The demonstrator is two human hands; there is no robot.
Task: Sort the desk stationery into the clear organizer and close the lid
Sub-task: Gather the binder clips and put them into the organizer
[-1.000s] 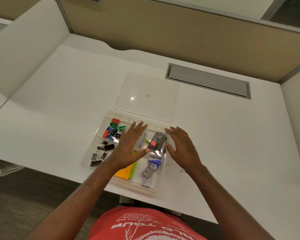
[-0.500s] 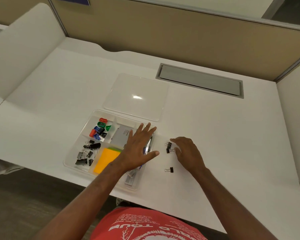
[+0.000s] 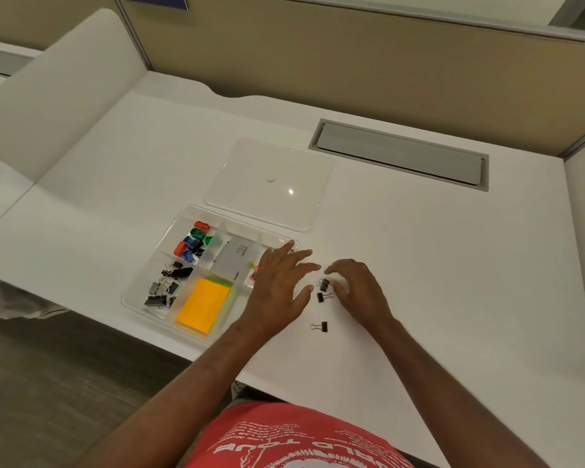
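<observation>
The clear organizer (image 3: 139,300) lies open near the desk's front edge. It holds coloured sharpeners (image 3: 193,241), black binder clips (image 3: 164,287), orange sticky notes (image 3: 203,304) and a grey box (image 3: 237,258). Its clear lid (image 3: 271,184) lies flat just behind it. My left hand (image 3: 281,285) rests flat with spread fingers over the organizer's right compartments, hiding what is in them. Three loose binder clips lie on the desk to the right: two (image 3: 324,284) (image 3: 323,296) at the fingertips of my right hand (image 3: 355,288), one (image 3: 321,326) nearer me. My right hand arches over the desk, fingers bent down.
A grey cable hatch (image 3: 399,153) is set into the desk at the back right. Tan partition walls (image 3: 352,62) close off the back and right sides. The desk's front edge (image 3: 190,358) runs just below the organizer.
My left hand slid from the organizer's middle to its right side. My right hand moved off the organizer's edge onto the loose clips to its right. The view shifted, uncovering those clips.
</observation>
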